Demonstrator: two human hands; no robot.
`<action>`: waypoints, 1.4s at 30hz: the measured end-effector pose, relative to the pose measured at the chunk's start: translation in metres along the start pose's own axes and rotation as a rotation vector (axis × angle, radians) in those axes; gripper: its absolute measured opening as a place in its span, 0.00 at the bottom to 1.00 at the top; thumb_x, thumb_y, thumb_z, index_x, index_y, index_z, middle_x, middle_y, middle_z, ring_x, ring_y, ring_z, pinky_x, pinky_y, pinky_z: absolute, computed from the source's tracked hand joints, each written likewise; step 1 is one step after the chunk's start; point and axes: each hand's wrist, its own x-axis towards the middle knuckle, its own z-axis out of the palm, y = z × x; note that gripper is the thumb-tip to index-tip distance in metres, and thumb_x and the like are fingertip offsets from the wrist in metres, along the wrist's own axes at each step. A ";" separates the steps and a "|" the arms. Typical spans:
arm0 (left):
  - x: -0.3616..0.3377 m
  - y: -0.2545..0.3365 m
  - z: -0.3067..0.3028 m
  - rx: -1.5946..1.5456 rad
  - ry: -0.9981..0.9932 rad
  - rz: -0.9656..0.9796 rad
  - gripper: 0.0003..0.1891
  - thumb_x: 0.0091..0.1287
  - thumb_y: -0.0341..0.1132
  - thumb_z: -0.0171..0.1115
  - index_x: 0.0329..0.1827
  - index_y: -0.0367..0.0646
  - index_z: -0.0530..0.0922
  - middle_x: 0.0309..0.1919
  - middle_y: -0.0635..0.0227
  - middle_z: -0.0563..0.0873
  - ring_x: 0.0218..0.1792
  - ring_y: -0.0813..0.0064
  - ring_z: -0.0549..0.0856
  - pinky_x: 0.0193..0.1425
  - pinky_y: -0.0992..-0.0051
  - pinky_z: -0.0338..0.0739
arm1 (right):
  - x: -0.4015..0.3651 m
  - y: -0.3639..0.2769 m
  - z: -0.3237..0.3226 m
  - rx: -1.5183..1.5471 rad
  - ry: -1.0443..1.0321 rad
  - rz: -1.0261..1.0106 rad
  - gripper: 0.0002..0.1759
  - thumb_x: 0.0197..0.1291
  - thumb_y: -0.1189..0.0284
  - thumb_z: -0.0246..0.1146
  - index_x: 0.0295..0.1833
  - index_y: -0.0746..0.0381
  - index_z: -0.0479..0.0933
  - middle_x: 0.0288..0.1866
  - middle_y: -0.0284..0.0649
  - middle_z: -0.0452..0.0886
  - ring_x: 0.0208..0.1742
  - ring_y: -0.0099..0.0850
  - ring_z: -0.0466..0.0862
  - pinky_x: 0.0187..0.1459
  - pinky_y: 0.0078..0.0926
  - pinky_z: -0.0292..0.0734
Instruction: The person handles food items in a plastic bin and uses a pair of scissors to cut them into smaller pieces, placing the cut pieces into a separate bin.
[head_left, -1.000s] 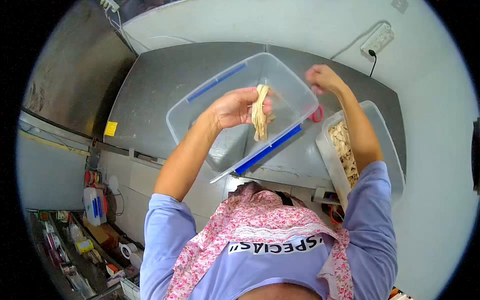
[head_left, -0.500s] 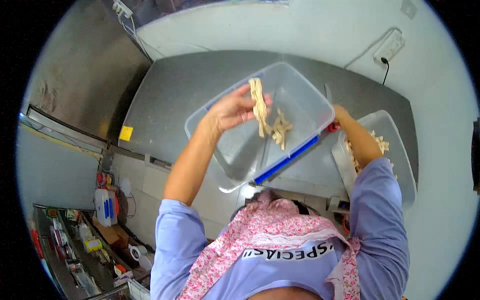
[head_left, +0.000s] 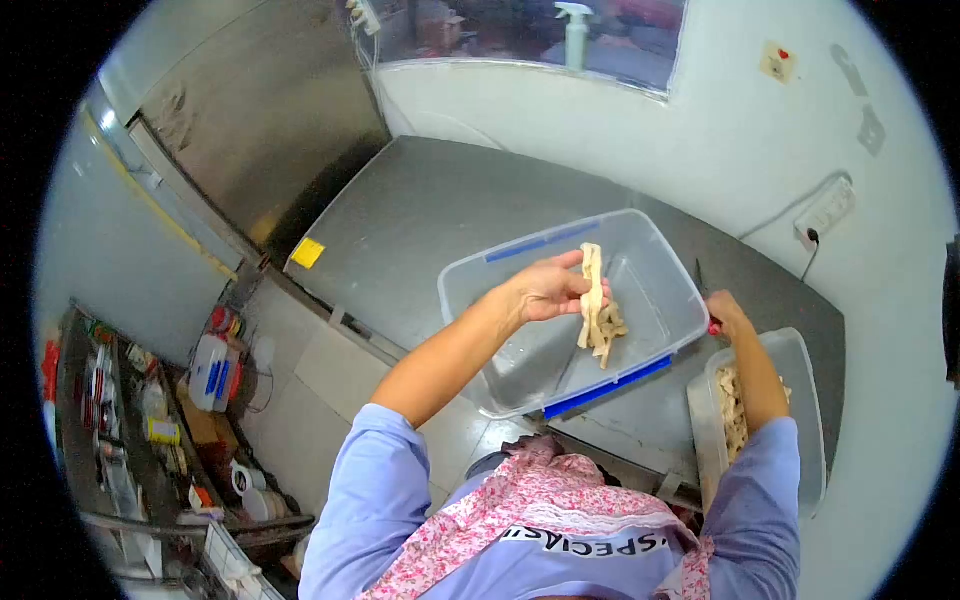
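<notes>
My left hand [head_left: 552, 288] is closed on a bundle of long, pale beige strips [head_left: 592, 285], soft-looking and hanging down, pinched between thumb and fingers over a clear plastic box [head_left: 520, 380]. Beneath its lower end more beige strips [head_left: 613, 322] lie in the box. At the box's right corner my right hand [head_left: 730, 312] is closed around a red-handled cutting tool [head_left: 714, 327] whose narrow grey blade points away from me; the fingers hide most of the handle. A second clear box [head_left: 712, 440], holding beige pieces [head_left: 731, 405], stands under my right forearm.
Both boxes are on a grey table [head_left: 400, 220] with a yellow sticker [head_left: 307, 253] at its left corner. A power strip [head_left: 825, 208] is on the right wall. Shelves of small items [head_left: 150, 430] stand low at left, and a spray bottle [head_left: 574, 38] shows behind the window.
The view has shifted, so the table and boxes appear lower and further right. My left hand still holds beige strips over the box; my right hand keeps the red-handled tool.
</notes>
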 end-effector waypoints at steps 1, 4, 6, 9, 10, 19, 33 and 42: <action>0.002 0.000 -0.001 -0.010 -0.011 0.011 0.43 0.62 0.12 0.48 0.77 0.48 0.39 0.52 0.47 0.75 0.49 0.59 0.82 0.55 0.57 0.83 | 0.000 0.000 -0.007 0.118 -0.050 -0.030 0.07 0.42 0.75 0.68 0.28 0.67 0.80 0.16 0.36 0.73 0.13 0.29 0.72 0.13 0.28 0.61; 0.000 0.004 0.007 0.021 -0.007 -0.007 0.36 0.62 0.12 0.47 0.73 0.44 0.51 0.49 0.50 0.75 0.49 0.59 0.82 0.55 0.57 0.83 | -0.011 -0.015 -0.022 0.332 0.000 -0.025 0.14 0.49 0.77 0.67 0.43 0.68 0.77 0.22 0.34 0.75 0.17 0.23 0.73 0.16 0.23 0.64; -0.002 0.010 0.008 0.042 -0.024 0.004 0.29 0.63 0.13 0.47 0.67 0.41 0.57 0.48 0.51 0.75 0.49 0.60 0.82 0.55 0.57 0.83 | -0.056 -0.035 -0.020 0.236 0.195 -0.237 0.23 0.51 0.76 0.67 0.54 0.68 0.74 0.28 0.34 0.77 0.23 0.21 0.75 0.23 0.20 0.68; -0.004 0.014 0.017 0.111 -0.053 -0.013 0.14 0.66 0.20 0.49 0.54 0.36 0.65 0.47 0.54 0.77 0.50 0.61 0.82 0.58 0.57 0.81 | -0.123 -0.071 -0.029 0.275 0.001 -0.533 0.34 0.54 0.75 0.68 0.67 0.59 0.65 0.36 0.30 0.77 0.36 0.18 0.77 0.38 0.18 0.72; 0.004 0.013 0.009 0.193 -0.026 -0.023 0.12 0.71 0.28 0.51 0.57 0.39 0.68 0.53 0.52 0.79 0.52 0.61 0.82 0.59 0.61 0.80 | -0.145 -0.081 -0.030 0.288 -0.068 -0.525 0.34 0.54 0.76 0.68 0.68 0.57 0.65 0.38 0.29 0.77 0.38 0.19 0.76 0.40 0.19 0.71; 0.014 0.018 0.038 0.287 -0.067 -0.086 0.23 0.73 0.44 0.50 0.63 0.37 0.70 0.56 0.52 0.77 0.54 0.63 0.80 0.59 0.60 0.80 | -0.232 -0.083 -0.028 0.108 -0.691 -0.237 0.41 0.46 0.68 0.75 0.67 0.56 0.67 0.40 0.26 0.75 0.40 0.16 0.74 0.44 0.16 0.69; 0.020 0.009 0.052 0.355 -0.161 -0.163 0.35 0.73 0.57 0.41 0.69 0.33 0.62 0.61 0.44 0.72 0.60 0.55 0.77 0.57 0.61 0.82 | -0.230 -0.103 -0.020 0.102 -0.765 -0.230 0.34 0.48 0.76 0.71 0.64 0.60 0.70 0.37 0.25 0.75 0.38 0.14 0.74 0.35 0.10 0.69; 0.022 0.004 0.034 0.362 -0.090 -0.127 0.32 0.74 0.58 0.37 0.56 0.35 0.72 0.51 0.52 0.78 0.52 0.62 0.80 0.55 0.64 0.80 | -0.234 -0.119 -0.019 0.385 -0.812 -0.187 0.42 0.39 0.69 0.79 0.63 0.66 0.70 0.38 0.29 0.78 0.38 0.16 0.78 0.34 0.07 0.73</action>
